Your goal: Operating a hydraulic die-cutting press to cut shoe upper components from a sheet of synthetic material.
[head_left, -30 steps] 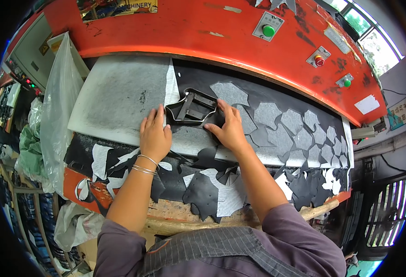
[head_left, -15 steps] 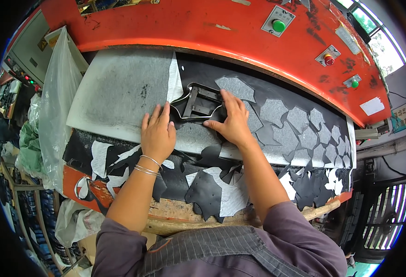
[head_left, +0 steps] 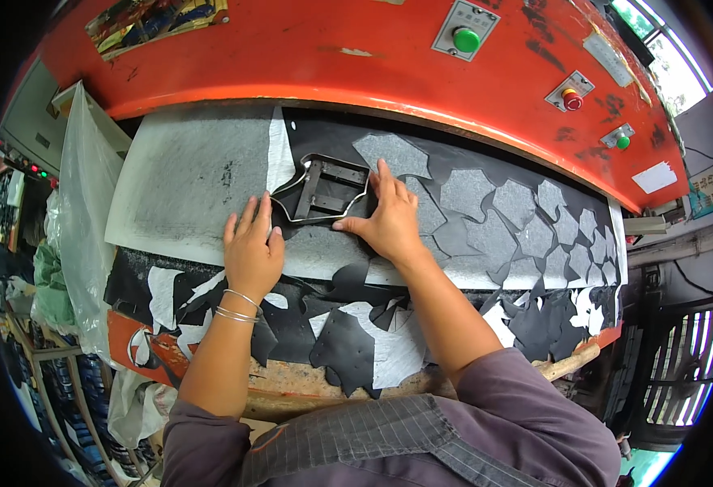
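Observation:
A metal cutting die (head_left: 314, 193) with a thin curved outline and dark crossbars lies on a black leather sheet (head_left: 324, 134). My right hand (head_left: 389, 223) grips its right end, thumb at the near edge and fingers along the right side. At the die's left point is my left hand (head_left: 253, 253), its fingers stretched out and the fingertips against or very near the edge. To the right, the sheet has several cut-out holes (head_left: 466, 193) where the grey-white bed (head_left: 186, 174) shows through.
A red press beam (head_left: 292, 69) spans the far side, with a green button (head_left: 466, 39) and a red knob (head_left: 571, 99). Black and white scraps (head_left: 348, 349) litter the near ledge above a wooden bar (head_left: 567, 363). A clear plastic bag (head_left: 89, 219) hangs at left.
The whole view has shifted, so the bed and hands appear further left and lower. The die looks flatter on the leather now. Both hands stay beside it.

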### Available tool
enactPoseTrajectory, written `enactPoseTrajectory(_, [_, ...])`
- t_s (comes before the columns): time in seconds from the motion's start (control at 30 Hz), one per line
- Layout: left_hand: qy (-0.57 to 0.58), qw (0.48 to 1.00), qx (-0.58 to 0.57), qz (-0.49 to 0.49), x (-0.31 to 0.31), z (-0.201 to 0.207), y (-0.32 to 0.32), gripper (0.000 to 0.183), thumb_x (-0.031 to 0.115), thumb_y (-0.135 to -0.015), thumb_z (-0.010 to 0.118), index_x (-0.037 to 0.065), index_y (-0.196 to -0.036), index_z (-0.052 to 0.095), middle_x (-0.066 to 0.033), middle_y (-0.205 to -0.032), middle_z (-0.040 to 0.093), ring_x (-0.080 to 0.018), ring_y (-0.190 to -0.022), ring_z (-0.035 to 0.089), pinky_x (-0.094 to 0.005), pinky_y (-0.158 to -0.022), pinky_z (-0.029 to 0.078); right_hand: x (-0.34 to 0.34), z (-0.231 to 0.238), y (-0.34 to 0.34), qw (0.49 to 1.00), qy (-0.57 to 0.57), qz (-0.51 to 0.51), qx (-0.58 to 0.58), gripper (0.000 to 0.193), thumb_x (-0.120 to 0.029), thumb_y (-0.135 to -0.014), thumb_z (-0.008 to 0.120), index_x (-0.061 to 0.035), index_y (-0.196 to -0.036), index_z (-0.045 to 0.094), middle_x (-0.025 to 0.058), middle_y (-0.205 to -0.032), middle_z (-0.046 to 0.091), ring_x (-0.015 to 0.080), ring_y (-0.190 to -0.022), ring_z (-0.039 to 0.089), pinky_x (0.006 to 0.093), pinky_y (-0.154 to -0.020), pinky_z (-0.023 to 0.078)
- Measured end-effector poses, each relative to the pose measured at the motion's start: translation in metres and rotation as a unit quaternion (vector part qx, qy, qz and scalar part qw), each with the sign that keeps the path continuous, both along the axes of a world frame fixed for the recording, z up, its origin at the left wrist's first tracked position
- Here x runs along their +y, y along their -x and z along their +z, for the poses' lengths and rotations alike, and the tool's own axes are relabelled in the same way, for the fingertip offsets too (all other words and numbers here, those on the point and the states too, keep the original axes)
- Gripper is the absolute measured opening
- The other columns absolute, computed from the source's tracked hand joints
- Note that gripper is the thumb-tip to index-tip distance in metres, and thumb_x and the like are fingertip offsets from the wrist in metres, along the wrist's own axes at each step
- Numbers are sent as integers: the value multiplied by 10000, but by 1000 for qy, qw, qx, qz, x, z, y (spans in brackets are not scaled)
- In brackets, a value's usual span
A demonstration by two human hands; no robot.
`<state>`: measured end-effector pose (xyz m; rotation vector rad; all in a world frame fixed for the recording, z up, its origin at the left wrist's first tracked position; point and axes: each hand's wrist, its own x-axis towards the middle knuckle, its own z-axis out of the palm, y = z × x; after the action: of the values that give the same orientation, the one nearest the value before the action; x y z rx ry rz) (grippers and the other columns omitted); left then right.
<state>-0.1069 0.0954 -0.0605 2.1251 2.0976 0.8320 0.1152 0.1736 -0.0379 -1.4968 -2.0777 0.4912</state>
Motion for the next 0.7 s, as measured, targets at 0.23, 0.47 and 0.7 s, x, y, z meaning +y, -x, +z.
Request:
enactPoseTrajectory(0.23, [-37, 997, -68, 6, -9, 8, -5, 556, 165, -873, 551, 34, -1393, 404, -185, -1321, 532, -309, -1304, 425, -440, -1098, 261, -17, 30, -18, 998, 56, -13, 10, 1217, -442, -605, 851, 53, -1462, 142, 256, -1371, 435, 375, -1302, 379, 449, -1079, 276])
enactPoseTrajectory(0.47, [-21, 940, -329, -87, -20, 76, -77, 264, 175, -873, 613, 24, -1088, 646, -162, -1017, 674, -300, -940, 652, -352, -833, 509, -20, 78, -232, 908, -281, -195, 243, 623, -279, -939, 579, 0, -1434, 323, 157, -1468, 347, 255, -1327, 360, 371, -1099, 270])
enactPoseTrajectory(0.7, [-119, 888, -258, -362, -11, 207, -226, 223, 237, -893, 574, 46, -832, 670, -139, -804, 670, -345, -751, 645, -414, -675, 513, 6, 183, -418, 746, -392, -482, 241, 868, -584, -953, 323, 181, -1359, 267, 402, -1429, 208, 481, -1368, 186, 460, -1139, 153])
